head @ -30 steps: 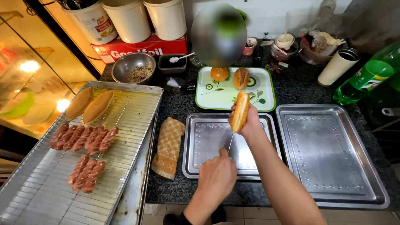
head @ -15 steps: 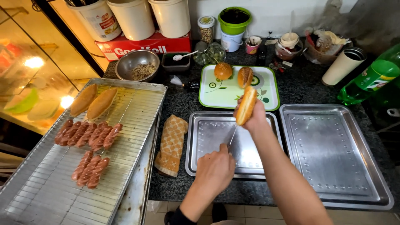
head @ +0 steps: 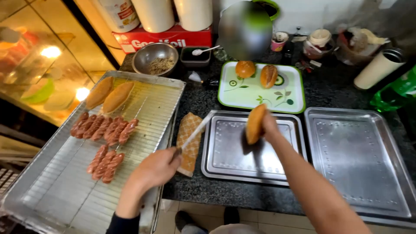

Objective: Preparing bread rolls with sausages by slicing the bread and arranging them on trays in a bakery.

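My right hand grips a golden bread roll upright above the middle steel tray. My left hand holds a knife by its handle; the blade points up and right over an orange checkered cloth, apart from the roll. Just left of that hand lies a ribbed grill tray with skewered sausages and two long rolls.
A green-rimmed white tray behind carries two more rolls. Another steel tray lies at the right. A metal bowl, red box, white tubs, jars, a paper cup and a green bottle line the back.
My left hand has drawn the knife away from the roll, down and to the left toward the grill tray. My right hand has lowered the roll over the middle tray.
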